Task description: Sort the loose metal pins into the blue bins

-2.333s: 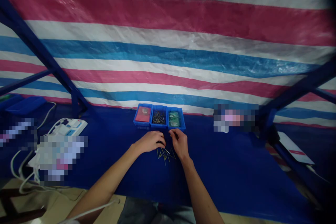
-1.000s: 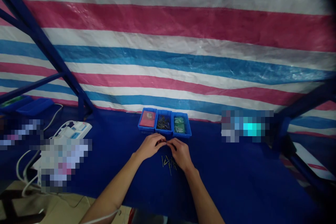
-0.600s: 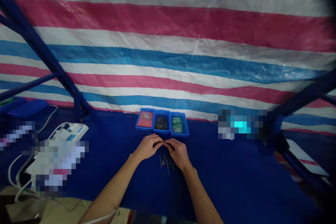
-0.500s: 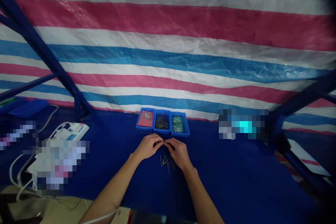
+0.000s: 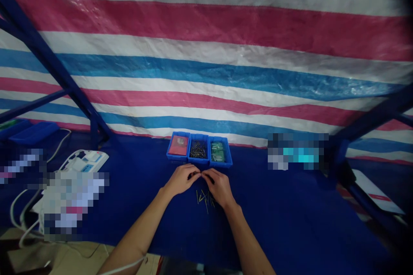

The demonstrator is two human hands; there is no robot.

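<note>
My left hand [image 5: 183, 179] and my right hand [image 5: 220, 185] meet fingertip to fingertip above the blue table. Both are pinched closed around something too small to make out. Below and beside my right hand lies a loose group of thin, screw-like metal pieces [image 5: 205, 200] on the table. Just beyond my hands stand three blue bins in a row. The left bin [image 5: 178, 157] holds a red flat item, the middle bin [image 5: 199, 160] many dark, thin metal pieces, and the right bin [image 5: 221, 164] green and clear packets.
A white power strip [image 5: 93, 161] with cables lies on the table's left, near a blurred-out patch. Blue metal frame bars [image 5: 69, 81] rise at both sides. A striped tarp [image 5: 206, 68] hangs behind. At the far right lies a white flat object [image 5: 376, 193].
Both hands keep their pinch in almost the same place. The view has shifted very slightly; the bins and loose metal pieces stay where they were.
</note>
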